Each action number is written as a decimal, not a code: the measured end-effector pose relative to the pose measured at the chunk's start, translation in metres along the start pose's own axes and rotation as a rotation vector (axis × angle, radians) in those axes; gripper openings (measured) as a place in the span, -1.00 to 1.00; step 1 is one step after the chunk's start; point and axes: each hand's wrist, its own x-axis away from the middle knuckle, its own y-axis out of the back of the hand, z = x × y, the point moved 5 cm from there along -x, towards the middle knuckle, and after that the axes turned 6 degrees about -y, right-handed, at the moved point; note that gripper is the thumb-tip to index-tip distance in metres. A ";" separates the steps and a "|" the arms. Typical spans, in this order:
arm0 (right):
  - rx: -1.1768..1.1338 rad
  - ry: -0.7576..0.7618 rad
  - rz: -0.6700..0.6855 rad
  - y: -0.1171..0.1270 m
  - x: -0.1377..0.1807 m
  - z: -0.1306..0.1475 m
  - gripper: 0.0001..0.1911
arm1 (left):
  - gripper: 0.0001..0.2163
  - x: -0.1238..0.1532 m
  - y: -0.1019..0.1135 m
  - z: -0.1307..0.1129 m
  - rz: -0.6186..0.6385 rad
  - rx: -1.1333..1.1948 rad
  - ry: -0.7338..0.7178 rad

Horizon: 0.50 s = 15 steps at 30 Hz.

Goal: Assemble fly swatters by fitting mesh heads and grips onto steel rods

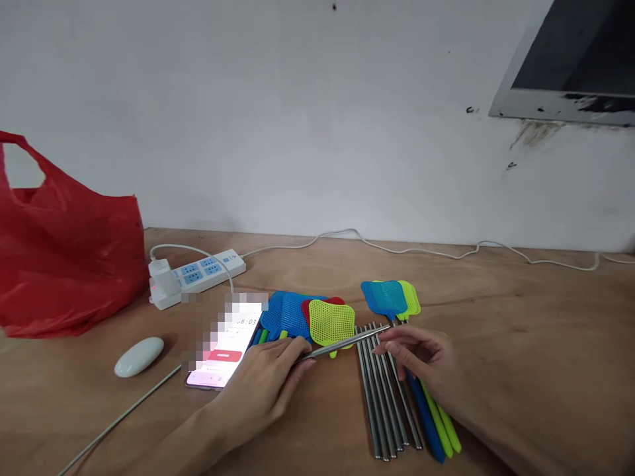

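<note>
Centrally, a rod (342,344) is pinched by the left hand (268,370).
Probably stiff, slick, best gripped mid-length; right hand (421,354) half-curled, contact unclear.

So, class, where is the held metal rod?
At the head view's lower centre, the metal rod slants from the left hand toward the right hand.

Illumination is dim and diffuse, rendering the wall (297,132) a flat grey. The phone screen (243,337), between 7 and 8 o'clock, is overexposed and partly masked by square pixelation; the metal tubes (380,396) at 5 o'clock carry narrow highlights. Soft shadow borders the white oval object (139,357) at 8 o'clock; desk (570,370) detail softens towards 4 o'clock.
</note>
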 end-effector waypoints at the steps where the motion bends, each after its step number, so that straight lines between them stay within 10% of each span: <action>1: 0.007 0.002 0.006 -0.001 0.000 0.000 -0.66 | -0.83 0.000 0.000 0.000 0.009 -0.002 0.001; 7: 0.248 0.154 -0.098 -0.001 0.009 0.002 -0.77 | -0.85 0.002 -0.003 -0.002 0.029 0.009 0.013; 15: 0.502 0.179 0.140 -0.011 0.012 0.012 -0.64 | -0.88 0.001 -0.004 -0.007 0.046 0.028 -0.077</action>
